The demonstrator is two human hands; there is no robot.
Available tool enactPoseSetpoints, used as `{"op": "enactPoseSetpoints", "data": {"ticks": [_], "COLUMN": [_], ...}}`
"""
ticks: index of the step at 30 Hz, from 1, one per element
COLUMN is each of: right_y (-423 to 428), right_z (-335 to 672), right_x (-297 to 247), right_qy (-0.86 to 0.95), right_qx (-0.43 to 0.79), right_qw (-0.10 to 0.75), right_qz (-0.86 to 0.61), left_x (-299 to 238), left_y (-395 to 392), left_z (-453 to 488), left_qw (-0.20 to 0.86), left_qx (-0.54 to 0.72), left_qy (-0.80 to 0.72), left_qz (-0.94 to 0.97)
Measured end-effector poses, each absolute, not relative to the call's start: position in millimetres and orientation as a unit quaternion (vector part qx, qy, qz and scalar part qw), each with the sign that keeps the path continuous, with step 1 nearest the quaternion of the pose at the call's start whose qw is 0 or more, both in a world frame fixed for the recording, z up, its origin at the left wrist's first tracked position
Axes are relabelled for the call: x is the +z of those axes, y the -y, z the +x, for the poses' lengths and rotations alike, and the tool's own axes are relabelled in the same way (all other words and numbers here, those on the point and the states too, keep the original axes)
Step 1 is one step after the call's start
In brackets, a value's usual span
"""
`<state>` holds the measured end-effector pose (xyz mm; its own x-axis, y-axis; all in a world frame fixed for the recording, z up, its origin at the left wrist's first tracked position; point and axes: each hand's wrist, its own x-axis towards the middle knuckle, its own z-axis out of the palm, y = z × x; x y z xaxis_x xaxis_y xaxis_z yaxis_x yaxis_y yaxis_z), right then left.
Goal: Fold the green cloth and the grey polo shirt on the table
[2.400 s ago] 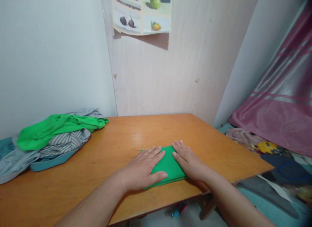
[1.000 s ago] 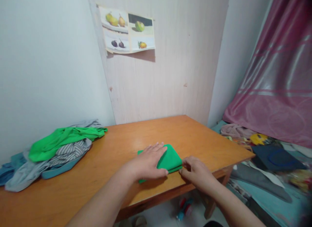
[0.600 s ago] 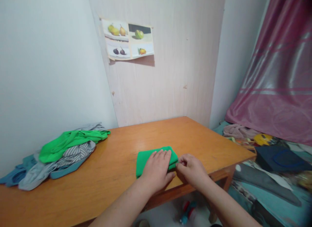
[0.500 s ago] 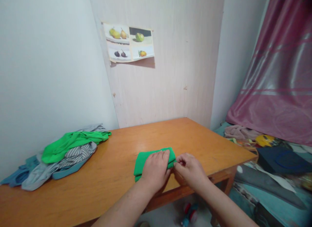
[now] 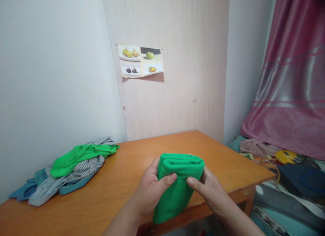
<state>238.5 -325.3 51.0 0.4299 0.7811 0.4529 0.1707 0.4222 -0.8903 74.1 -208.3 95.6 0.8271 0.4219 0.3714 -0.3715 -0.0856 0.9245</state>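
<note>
A folded green cloth (image 5: 179, 182) is lifted off the wooden table (image 5: 106, 202) and held upright between both hands. My left hand (image 5: 149, 192) grips its left side, thumb across the front. Gripping the right side is my right hand (image 5: 209, 190), its thumb also on the front. The folded edges face up. Both hands are above the table's front edge.
A pile of unfolded clothes (image 5: 68, 166), green, striped grey and blue, lies at the table's left against the white wall. A fruit poster (image 5: 140, 61) hangs on the panel behind. Right of the table is a bed with mixed items (image 5: 286, 168) and a pink curtain (image 5: 294, 104).
The folded green cloth lay flat on the table under my hands; both hands have gripped its sides and raised it upright off the table. The view has tilted upward.
</note>
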Motion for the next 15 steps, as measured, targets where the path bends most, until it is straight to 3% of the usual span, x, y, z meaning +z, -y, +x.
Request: {"op": "enactPoseSetpoints", "data": {"ticks": [6, 15], "right_y": [333.3, 340.9], "right_z": [227.0, 224.8], "right_x": [64.2, 58.0], "right_qy": [0.444, 0.473], "right_qx": [0.282, 0.24], "right_qw": [0.713, 0.679], "right_qz": [-0.464, -0.508], "left_x": [89.2, 76.7], "left_y": [215.7, 217.2], "left_z": [74.4, 74.2], "left_qw": [0.748, 0.768], "left_qx": [0.278, 0.29], "left_qy": [-0.013, -0.032], "left_qz": [0.602, 0.57]}}
